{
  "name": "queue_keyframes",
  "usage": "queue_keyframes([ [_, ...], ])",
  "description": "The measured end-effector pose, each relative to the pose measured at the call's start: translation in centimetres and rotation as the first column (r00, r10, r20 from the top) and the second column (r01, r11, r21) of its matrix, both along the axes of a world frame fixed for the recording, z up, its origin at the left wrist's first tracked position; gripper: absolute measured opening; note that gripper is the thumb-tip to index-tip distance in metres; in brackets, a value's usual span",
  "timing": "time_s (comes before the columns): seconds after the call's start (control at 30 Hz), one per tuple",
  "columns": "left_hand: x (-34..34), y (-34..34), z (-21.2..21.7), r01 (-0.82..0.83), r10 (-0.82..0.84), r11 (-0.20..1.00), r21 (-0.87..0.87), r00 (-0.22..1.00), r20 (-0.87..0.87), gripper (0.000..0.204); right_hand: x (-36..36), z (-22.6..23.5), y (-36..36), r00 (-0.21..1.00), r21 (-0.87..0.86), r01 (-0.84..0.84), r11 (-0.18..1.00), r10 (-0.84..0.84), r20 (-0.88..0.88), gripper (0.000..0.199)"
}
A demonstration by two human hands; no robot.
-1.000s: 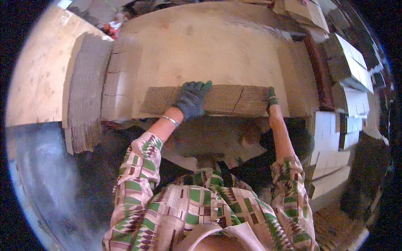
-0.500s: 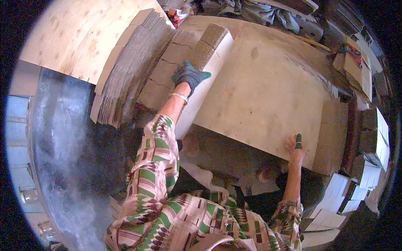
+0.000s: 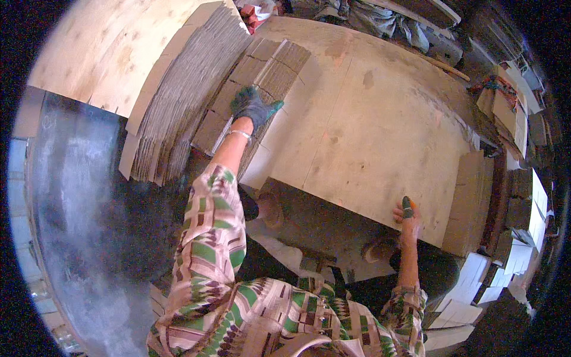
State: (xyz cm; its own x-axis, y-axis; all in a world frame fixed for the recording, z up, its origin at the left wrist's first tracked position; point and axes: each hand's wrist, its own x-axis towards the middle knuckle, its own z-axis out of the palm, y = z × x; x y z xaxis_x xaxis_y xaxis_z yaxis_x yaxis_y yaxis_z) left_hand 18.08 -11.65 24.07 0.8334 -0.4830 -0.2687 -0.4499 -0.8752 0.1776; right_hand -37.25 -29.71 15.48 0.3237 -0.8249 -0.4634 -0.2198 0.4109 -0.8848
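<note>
My left hand (image 3: 254,108), in a dark grey and green glove, spans a stack of grey-brown cardboard pieces (image 3: 284,66). Its thumb reaches over the stack's right side and its fingers bend toward the left side. The stack leans close against another row of cardboard pieces (image 3: 221,122), with a thin pale line between them. My right hand (image 3: 407,212) is over the near right edge of a wooden board (image 3: 357,137). A green cover sits on its thumb and a bit of orange shows beside it. Its fingers are loosely bent and apart, with nothing visible in them.
A tall pile of cardboard sheets (image 3: 178,95) stands left of the rows, beside a pale plywood panel (image 3: 113,53). A cardboard stack (image 3: 470,202) borders the board's right end. White-faced cardboard bundles (image 3: 467,276) lie farther right. Cloth and plastic (image 3: 392,24) are heaped at the back.
My left hand has moved left with the cardboard stack, which now sits closer to the row beside it; less of its white side shows. My right hand has shifted slightly left in view.
</note>
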Motion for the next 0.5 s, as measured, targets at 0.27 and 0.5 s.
queue_keyframes([
  [0.27, -4.4, 0.9, -3.3, -0.034, 0.028, 0.999, 0.021, 0.968, 0.251, 0.122, 1.0, -0.1, 0.6, 0.998, -0.062, -0.056, 0.996, 0.054, -0.038, 0.038],
  [0.5, -3.3, 6.4, -5.1, -0.097, 0.178, 0.969, -0.226, 0.910, 0.375, 0.113, 1.9, -1.3, 1.8, 0.952, -0.349, -0.290, 0.891, 0.232, -0.199, 0.038],
])
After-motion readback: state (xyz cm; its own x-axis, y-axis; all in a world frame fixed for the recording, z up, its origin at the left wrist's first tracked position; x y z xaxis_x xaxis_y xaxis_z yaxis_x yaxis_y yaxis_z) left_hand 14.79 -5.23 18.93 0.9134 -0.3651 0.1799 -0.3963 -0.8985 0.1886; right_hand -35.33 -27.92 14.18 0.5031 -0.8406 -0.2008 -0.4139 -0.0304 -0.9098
